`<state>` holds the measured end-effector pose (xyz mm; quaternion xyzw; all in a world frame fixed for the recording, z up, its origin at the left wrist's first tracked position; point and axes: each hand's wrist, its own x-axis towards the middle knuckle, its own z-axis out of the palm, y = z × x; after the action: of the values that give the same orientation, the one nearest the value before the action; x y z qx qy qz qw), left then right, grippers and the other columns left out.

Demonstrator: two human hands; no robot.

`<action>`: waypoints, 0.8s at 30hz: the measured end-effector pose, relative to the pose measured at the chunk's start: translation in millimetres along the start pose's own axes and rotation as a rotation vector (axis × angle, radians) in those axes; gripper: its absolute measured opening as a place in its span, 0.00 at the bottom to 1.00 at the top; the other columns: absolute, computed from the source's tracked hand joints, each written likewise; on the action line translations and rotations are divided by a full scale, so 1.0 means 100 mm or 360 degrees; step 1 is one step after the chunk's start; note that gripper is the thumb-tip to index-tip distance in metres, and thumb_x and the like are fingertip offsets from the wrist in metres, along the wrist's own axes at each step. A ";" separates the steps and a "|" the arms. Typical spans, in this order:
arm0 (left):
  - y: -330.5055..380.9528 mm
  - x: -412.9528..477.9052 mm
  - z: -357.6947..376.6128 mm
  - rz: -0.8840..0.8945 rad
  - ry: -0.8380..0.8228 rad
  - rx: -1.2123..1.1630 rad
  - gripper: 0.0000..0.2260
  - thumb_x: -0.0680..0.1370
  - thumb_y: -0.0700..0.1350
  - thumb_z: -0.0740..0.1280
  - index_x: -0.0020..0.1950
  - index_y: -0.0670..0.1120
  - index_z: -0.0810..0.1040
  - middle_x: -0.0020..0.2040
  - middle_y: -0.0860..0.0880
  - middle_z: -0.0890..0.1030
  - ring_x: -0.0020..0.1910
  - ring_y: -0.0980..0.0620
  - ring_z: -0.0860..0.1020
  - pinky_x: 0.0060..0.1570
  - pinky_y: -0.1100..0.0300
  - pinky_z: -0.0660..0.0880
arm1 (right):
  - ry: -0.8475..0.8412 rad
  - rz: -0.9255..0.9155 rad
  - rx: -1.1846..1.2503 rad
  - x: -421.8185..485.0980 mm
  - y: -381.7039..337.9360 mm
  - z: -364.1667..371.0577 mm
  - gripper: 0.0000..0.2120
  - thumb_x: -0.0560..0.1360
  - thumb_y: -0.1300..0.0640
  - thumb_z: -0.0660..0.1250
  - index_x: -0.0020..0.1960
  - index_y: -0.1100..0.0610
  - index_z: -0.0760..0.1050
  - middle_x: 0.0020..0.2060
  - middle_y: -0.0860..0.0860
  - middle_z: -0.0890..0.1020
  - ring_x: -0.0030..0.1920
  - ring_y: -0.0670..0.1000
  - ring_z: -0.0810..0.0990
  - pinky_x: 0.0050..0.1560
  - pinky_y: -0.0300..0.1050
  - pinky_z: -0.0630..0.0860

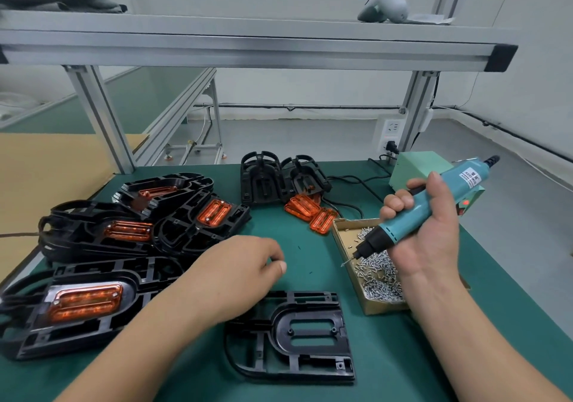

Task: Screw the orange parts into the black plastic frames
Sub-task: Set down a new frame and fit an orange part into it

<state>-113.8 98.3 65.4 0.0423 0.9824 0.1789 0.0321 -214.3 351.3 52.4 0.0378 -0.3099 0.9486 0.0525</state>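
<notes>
Head view: a green table [310,246] fills the scene under a metal shelf [248,45]. On its left lies a pile of frames [77,225], each with an orange part [85,301] fitted. Two more frames [260,181] stand at the back, and loose orange parts [302,206] lie touching them. An empty frame [290,336] lies flat at the near edge, between the arms. To its right sits a box [384,307] of screws [378,280]. The right hand [431,237] grips a driver [397,231], tilted with its tip over the box. The left hand [238,271] hovers above the empty frame, fingers curled, thumb against forefinger; I cannot tell if it pinches anything.
</notes>
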 end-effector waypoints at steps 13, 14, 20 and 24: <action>0.39 1.27 -0.08 0.0003 0.0170 0.0628 0.17 0.77 0.36 0.62 0.62 0.49 0.80 0.54 0.48 0.83 0.53 0.43 0.81 0.44 0.51 0.77 | 0.0069 -0.0018 -0.0005 0.03 -0.01 -0.01 0.11 0.81 0.48 0.72 0.44 0.54 0.78 0.34 0.49 0.71 0.33 0.47 0.72 0.35 0.40 0.75; 0.39 1.36 -0.05 0.0012 0.0142 0.0671 0.18 0.77 0.35 0.61 0.63 0.49 0.80 0.53 0.48 0.82 0.52 0.44 0.81 0.42 0.52 0.75 | 0.0073 -0.0018 -0.0002 0.04 -0.01 -0.01 0.12 0.81 0.48 0.72 0.44 0.54 0.78 0.34 0.49 0.71 0.33 0.47 0.72 0.34 0.40 0.75; 0.31 1.66 0.19 -0.0042 -0.0033 0.0773 0.24 0.80 0.37 0.63 0.75 0.53 0.73 0.66 0.50 0.81 0.63 0.45 0.80 0.49 0.50 0.79 | 0.0078 -0.0019 -0.0004 0.05 -0.02 -0.03 0.12 0.81 0.49 0.71 0.43 0.54 0.78 0.33 0.49 0.71 0.33 0.47 0.73 0.34 0.40 0.75; 0.31 1.64 0.24 -0.0010 0.0108 0.0849 0.17 0.77 0.33 0.63 0.60 0.48 0.81 0.49 0.50 0.80 0.49 0.45 0.81 0.40 0.52 0.75 | 0.0062 -0.0002 -0.0005 0.05 -0.01 -0.02 0.12 0.81 0.48 0.71 0.44 0.54 0.77 0.33 0.49 0.71 0.33 0.47 0.73 0.34 0.40 0.75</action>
<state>-273.0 151.0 45.7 0.0402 0.9955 -0.0851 -0.0126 -219.5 353.9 51.8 0.0194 -0.3103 0.9486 0.0592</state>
